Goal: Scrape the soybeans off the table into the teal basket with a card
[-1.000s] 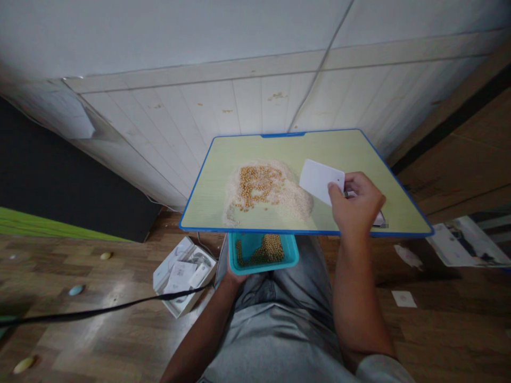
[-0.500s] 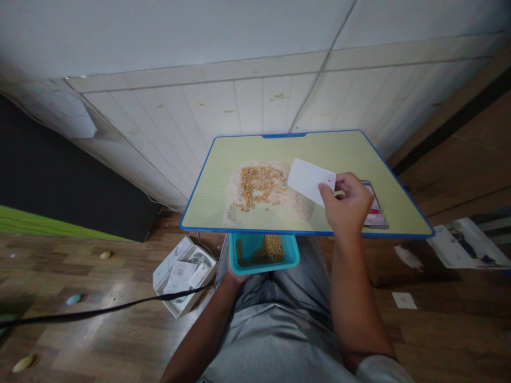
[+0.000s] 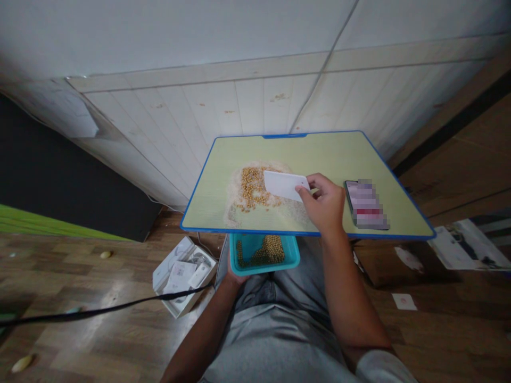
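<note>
Between the thumb and fingers of my right hand (image 3: 324, 202) is a flat white card (image 3: 284, 185), held over the pile on the table. That pile mixes pale rice grains (image 3: 233, 199) with round golden-yellow beans (image 3: 251, 183), which look like soybeans. My left hand (image 3: 236, 275) grips the left side of a teal plastic basket (image 3: 264, 269) below the table's front edge; most of its fingers are hidden under the basket. Inside lie more round beans (image 3: 273, 249), heaped mainly toward the right.
The small blue-edged table (image 3: 327, 151) stands against a white panelled wall. A phone (image 3: 365, 205) lies on its right part. On the floor at left, an open white box (image 3: 186, 279) holds papers and cables, with a black strap (image 3: 120, 307) passing across it.
My right hand has moved left with the card, which now lies over the middle of the pile and has turned flatter. The phone is now uncovered. My left hand and the basket have stayed put.
</note>
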`<move>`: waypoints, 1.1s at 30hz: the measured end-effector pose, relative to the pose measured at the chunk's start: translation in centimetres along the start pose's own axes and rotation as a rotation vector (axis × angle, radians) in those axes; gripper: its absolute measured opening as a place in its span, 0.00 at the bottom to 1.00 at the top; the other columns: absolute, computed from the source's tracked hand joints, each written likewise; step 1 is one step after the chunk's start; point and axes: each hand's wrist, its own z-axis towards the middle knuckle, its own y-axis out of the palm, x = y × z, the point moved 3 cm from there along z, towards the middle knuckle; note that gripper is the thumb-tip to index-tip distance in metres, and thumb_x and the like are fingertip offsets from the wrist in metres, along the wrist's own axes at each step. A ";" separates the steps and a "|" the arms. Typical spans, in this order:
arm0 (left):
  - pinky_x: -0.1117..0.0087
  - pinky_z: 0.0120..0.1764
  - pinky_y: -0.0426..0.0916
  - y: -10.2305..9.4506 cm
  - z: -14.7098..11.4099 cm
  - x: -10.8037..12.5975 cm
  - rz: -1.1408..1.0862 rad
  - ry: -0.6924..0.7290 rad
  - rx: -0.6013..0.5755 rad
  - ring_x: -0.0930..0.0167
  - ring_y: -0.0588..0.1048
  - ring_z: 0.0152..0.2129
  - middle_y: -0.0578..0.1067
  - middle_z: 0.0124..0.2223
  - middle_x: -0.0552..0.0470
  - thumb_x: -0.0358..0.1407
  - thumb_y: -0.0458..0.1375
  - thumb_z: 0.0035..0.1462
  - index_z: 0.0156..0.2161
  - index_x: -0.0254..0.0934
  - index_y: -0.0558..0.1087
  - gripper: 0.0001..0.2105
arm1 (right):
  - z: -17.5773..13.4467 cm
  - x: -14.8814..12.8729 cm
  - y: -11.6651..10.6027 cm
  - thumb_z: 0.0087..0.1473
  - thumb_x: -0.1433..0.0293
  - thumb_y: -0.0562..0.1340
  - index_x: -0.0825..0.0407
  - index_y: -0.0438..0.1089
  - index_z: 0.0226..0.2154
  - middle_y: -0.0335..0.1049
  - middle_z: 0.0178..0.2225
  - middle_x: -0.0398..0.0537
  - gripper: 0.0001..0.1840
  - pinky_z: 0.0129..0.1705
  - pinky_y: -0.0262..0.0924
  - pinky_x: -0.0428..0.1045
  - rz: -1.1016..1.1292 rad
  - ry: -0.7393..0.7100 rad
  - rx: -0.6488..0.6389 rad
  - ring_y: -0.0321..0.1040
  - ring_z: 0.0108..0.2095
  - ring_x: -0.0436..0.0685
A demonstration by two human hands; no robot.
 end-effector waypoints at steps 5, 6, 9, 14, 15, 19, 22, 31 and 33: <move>0.32 0.90 0.60 -1.2 0.3 -0.7 -0.073 -0.089 0.127 0.38 0.67 0.90 0.83 0.83 0.39 0.63 0.45 0.83 0.88 0.36 0.71 0.44 | 2.0 -0.7 0.3 0.62 0.67 0.73 0.44 0.81 0.34 0.81 0.31 0.39 0.03 0.33 0.58 0.51 -0.033 -0.026 0.067 0.66 0.27 0.55; 0.33 0.90 0.60 -1.2 0.3 -0.7 -0.070 -0.081 0.114 0.39 0.66 0.91 0.83 0.83 0.40 0.64 0.47 0.82 0.88 0.38 0.71 0.45 | 2.6 -0.9 0.7 0.62 0.68 0.73 0.44 0.81 0.34 0.81 0.32 0.39 0.03 0.35 0.60 0.52 -0.043 -0.031 0.056 0.67 0.28 0.55; 0.34 0.90 0.63 -1.1 0.5 -0.7 -0.056 -0.044 0.046 0.40 0.65 0.91 0.82 0.85 0.47 0.72 0.57 0.76 0.86 0.48 0.74 0.46 | 4.3 -1.1 2.2 0.61 0.73 0.74 0.43 0.80 0.33 0.82 0.33 0.39 0.08 0.41 0.64 0.53 -0.073 -0.042 0.010 0.72 0.33 0.58; 0.32 0.89 0.62 -1.7 0.8 -1.0 -0.064 -0.014 -0.007 0.37 0.65 0.91 0.83 0.84 0.45 0.72 0.60 0.75 0.84 0.45 0.78 0.46 | 5.1 -0.5 4.0 0.61 0.78 0.76 0.44 0.83 0.33 0.83 0.33 0.38 0.12 0.47 0.66 0.55 -0.151 -0.012 -0.120 0.74 0.34 0.58; 0.33 0.89 0.62 -2.0 0.9 -1.1 -0.077 -0.023 0.006 0.38 0.66 0.90 0.84 0.83 0.45 0.70 0.59 0.76 0.82 0.45 0.79 0.44 | 5.0 -0.3 4.0 0.62 0.79 0.76 0.44 0.84 0.33 0.84 0.34 0.39 0.12 0.47 0.67 0.55 -0.152 -0.015 -0.150 0.75 0.35 0.59; 0.36 0.88 0.68 -2.8 1.4 -1.5 -0.157 -0.068 0.046 0.40 0.74 0.86 0.90 0.77 0.48 0.65 0.64 0.72 0.74 0.50 0.87 0.36 | 4.3 0.2 2.9 0.64 0.76 0.76 0.43 0.87 0.35 0.88 0.36 0.42 0.10 0.47 0.68 0.55 -0.134 -0.061 -0.238 0.80 0.39 0.61; 0.36 0.88 0.68 -3.0 1.7 -1.6 -0.181 -0.060 0.018 0.40 0.76 0.85 0.90 0.75 0.47 0.67 0.69 0.67 0.74 0.50 0.88 0.38 | 4.2 0.0 1.4 0.64 0.72 0.78 0.43 0.87 0.35 0.87 0.34 0.42 0.07 0.45 0.68 0.55 -0.136 -0.104 -0.277 0.80 0.37 0.61; 0.34 0.88 0.69 -2.4 1.4 -1.2 -0.206 -0.057 -0.014 0.40 0.71 0.88 0.85 0.82 0.47 0.64 0.65 0.74 0.80 0.48 0.84 0.39 | 7.4 -0.5 2.5 0.62 0.73 0.77 0.45 0.84 0.34 0.87 0.36 0.44 0.07 0.48 0.71 0.57 -0.144 -0.115 -0.142 0.81 0.38 0.62; 0.34 0.89 0.66 -2.2 1.3 -1.0 -0.205 -0.055 -0.027 0.40 0.70 0.89 0.85 0.82 0.48 0.63 0.63 0.76 0.82 0.48 0.82 0.39 | 8.2 -0.2 3.6 0.62 0.74 0.76 0.45 0.83 0.33 0.87 0.36 0.44 0.09 0.50 0.72 0.58 -0.158 -0.089 -0.139 0.81 0.39 0.63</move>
